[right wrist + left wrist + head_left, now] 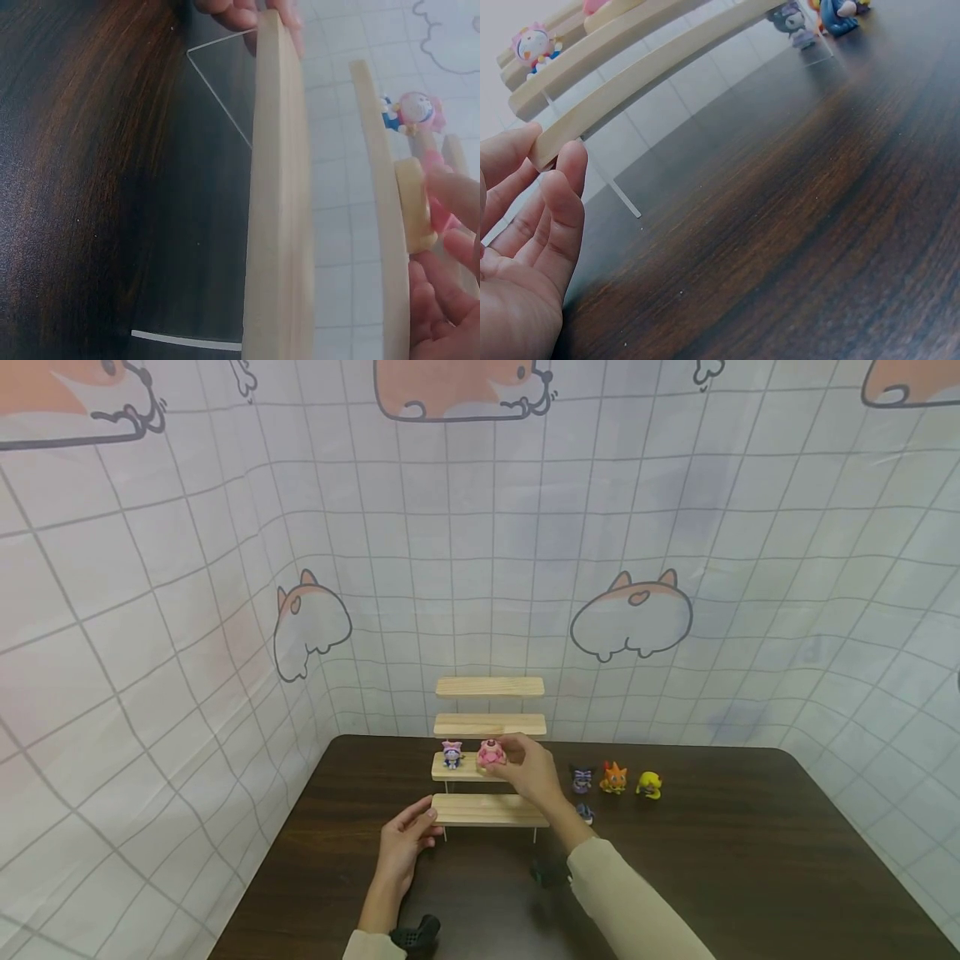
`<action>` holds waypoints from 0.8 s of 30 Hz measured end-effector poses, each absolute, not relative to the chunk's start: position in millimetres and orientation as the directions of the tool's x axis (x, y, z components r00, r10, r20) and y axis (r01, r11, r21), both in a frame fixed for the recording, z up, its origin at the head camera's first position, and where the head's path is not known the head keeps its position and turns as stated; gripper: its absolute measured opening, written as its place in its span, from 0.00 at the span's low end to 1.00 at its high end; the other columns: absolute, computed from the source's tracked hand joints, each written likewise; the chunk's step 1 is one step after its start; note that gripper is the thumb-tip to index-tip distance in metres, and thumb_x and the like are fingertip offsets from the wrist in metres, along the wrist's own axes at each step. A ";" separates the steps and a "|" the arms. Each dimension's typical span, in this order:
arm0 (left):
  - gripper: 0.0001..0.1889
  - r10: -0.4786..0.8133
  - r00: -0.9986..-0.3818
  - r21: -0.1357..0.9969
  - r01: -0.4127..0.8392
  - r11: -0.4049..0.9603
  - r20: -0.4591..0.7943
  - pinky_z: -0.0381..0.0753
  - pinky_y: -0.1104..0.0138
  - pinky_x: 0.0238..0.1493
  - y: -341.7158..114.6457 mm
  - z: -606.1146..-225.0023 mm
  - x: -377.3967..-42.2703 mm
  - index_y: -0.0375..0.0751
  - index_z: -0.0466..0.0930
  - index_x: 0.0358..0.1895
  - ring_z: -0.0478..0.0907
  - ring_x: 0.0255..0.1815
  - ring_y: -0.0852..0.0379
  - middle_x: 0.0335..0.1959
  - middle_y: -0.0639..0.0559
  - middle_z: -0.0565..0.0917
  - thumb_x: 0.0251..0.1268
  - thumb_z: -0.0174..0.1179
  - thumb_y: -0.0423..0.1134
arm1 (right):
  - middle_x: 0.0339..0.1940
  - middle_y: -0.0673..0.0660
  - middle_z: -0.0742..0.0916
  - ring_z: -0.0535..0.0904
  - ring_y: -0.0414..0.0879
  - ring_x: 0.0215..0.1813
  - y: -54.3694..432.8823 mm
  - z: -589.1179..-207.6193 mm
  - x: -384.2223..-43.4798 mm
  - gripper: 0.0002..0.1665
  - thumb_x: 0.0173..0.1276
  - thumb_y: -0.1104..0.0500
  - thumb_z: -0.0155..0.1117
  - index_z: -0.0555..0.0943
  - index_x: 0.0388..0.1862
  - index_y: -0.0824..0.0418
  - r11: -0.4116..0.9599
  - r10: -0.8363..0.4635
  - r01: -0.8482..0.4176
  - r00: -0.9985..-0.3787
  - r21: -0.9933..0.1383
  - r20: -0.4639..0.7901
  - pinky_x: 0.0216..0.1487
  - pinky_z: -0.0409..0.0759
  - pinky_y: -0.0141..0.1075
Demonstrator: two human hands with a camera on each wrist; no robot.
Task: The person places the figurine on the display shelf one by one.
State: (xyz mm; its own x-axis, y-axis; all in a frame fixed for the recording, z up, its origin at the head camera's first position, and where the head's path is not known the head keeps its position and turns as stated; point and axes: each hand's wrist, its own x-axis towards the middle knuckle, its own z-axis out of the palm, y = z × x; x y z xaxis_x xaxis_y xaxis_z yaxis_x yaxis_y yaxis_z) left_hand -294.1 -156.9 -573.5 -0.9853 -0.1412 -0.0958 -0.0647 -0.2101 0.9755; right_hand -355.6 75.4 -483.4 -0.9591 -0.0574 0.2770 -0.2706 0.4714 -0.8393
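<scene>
Partly hidden, pink figurine (490, 753) in the pinching right hand (531, 772), lowest board (489, 811) in the pinching left hand (402, 845)

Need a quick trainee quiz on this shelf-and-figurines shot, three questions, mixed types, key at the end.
1. Multiple choice: what is the left hand pinching?
A) the orange figurine
B) one end of the lowest shelf
C) the top shelf

2. True or false: the right hand is holding the pink figurine.

3. Short answer: in the head view, which figurine on the table is farthest to the right?

Key:
1. B
2. True
3. The yellow figurine
</scene>
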 end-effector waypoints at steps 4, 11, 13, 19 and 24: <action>0.26 -0.141 -0.985 0.975 -0.066 -0.213 -0.098 0.82 0.71 0.32 -157.4 -574.3 -294.2 0.37 0.76 0.69 0.87 0.33 0.62 0.36 0.57 0.89 0.71 0.66 0.41 | 0.53 0.58 0.89 0.87 0.53 0.51 83.2 -484.2 -349.6 0.28 0.60 0.53 0.80 0.84 0.58 0.57 0.433 -0.064 -0.276 -0.959 -0.858 0.276 0.50 0.86 0.47; 0.26 -0.136 -0.986 0.975 -0.061 -0.213 -0.092 0.82 0.71 0.32 -157.3 -575.7 -294.2 0.37 0.76 0.69 0.87 0.33 0.61 0.35 0.57 0.89 0.71 0.66 0.42 | 0.41 0.55 0.90 0.87 0.49 0.44 107.0 -487.9 -335.7 0.15 0.65 0.56 0.75 0.87 0.49 0.57 0.420 -0.048 -0.276 -0.958 -0.865 0.283 0.44 0.85 0.40; 0.26 -0.138 -0.986 0.975 -0.061 -0.213 -0.092 0.82 0.71 0.32 -157.5 -575.8 -294.4 0.37 0.76 0.69 0.86 0.33 0.62 0.35 0.57 0.89 0.71 0.66 0.42 | 0.40 0.54 0.90 0.86 0.48 0.44 115.5 -490.3 -331.3 0.14 0.66 0.55 0.74 0.87 0.49 0.56 0.412 -0.030 -0.267 -0.960 -0.871 0.280 0.48 0.84 0.42; 0.26 -0.141 -0.985 0.972 -0.067 -0.223 -0.100 0.82 0.71 0.32 -157.5 -575.3 -294.5 0.36 0.77 0.69 0.86 0.33 0.62 0.35 0.56 0.89 0.71 0.66 0.41 | 0.42 0.56 0.90 0.83 0.44 0.45 142.0 -503.2 -320.1 0.13 0.68 0.55 0.74 0.88 0.49 0.57 0.345 0.050 -0.238 -0.961 -0.908 0.271 0.51 0.80 0.39; 0.26 -0.144 -0.985 0.975 -0.066 -0.213 -0.099 0.82 0.71 0.32 -157.3 -574.6 -294.2 0.36 0.76 0.69 0.86 0.33 0.62 0.35 0.56 0.89 0.71 0.66 0.42 | 0.45 0.57 0.90 0.83 0.41 0.43 162.2 -512.0 -310.4 0.14 0.70 0.55 0.71 0.86 0.51 0.59 0.288 0.122 -0.176 -0.968 -0.941 0.219 0.44 0.80 0.33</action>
State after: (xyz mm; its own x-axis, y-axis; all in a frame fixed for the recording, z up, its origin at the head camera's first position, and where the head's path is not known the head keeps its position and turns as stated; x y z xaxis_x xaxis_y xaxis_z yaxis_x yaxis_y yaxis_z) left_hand -294.2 -157.3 -574.6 -0.9846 -0.1442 -0.0985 -0.0663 -0.2131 0.9748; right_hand -310.4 162.2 -512.0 -0.9681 0.1224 0.2188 -0.1764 0.2880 -0.9413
